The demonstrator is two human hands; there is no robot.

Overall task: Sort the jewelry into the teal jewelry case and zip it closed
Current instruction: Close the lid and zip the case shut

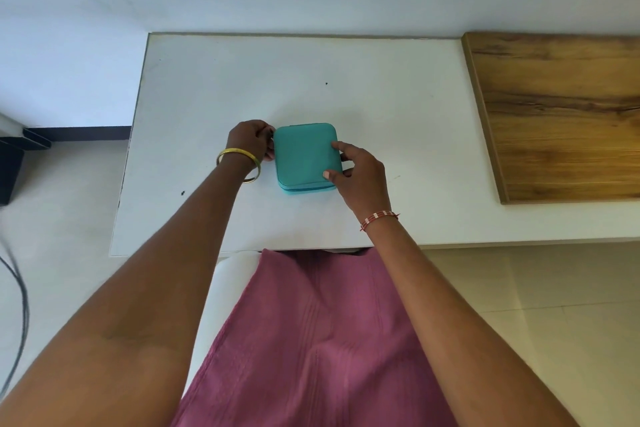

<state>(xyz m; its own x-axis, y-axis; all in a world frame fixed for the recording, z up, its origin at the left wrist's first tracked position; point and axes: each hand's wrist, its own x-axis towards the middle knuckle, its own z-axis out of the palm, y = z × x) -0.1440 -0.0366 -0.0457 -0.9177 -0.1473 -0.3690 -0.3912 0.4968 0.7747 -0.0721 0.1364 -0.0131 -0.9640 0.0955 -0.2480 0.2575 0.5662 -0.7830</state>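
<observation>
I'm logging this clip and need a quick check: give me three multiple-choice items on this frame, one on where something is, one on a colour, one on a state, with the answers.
1. Where does the jewelry case sit?
A. On the white table
B. On the wooden board
C. On the person's lap

2. What colour is the bangle on the left wrist?
A. Silver
B. Gold
C. Black

3. What state is the case in?
A. Lid standing open
B. Lid down
C. Lying upside down with its contents spilled

Answers:
1 A: the case rests on the white table, clear of the wooden board.
2 B: the bangle is gold; the right wrist has a red and white band.
3 B: the lid lies flat on the base, the left hand at its left edge and the right hand on its right side.
</observation>
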